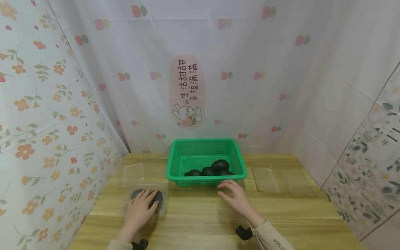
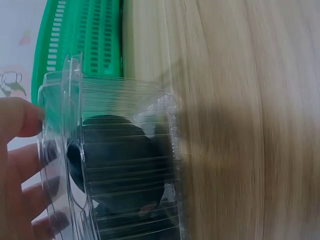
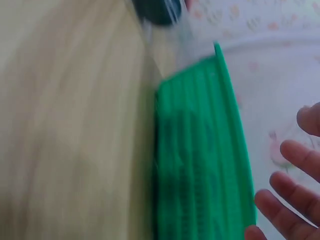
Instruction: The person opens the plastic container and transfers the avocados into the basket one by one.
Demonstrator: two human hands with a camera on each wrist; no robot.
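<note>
My left hand (image 1: 142, 207) lies with spread fingers over dark, oval avocados (image 1: 158, 198) in a clear plastic box (image 1: 164, 207) at the table's left. Seen from the left wrist, an avocado (image 2: 117, 162) shows through the ribbed wall, and the fingertips (image 2: 54, 185) appear partly behind clear plastic. Just in front of the green basket (image 1: 206, 178) hovers my right hand (image 1: 235, 198), fingers apart and nothing held. Several more avocados (image 1: 220, 165) lie in the basket's front right part. The right wrist view is blurred; fingers (image 3: 285, 210) show beside the basket's rim there.
Behind the box lies a clear flap or lid (image 1: 133, 172). Two clear, shallow plastic pieces, one a clear tray (image 1: 267, 180), sit on the right of the wooden table (image 1: 200, 222). Patterned curtains (image 1: 250, 86) close in the back and sides.
</note>
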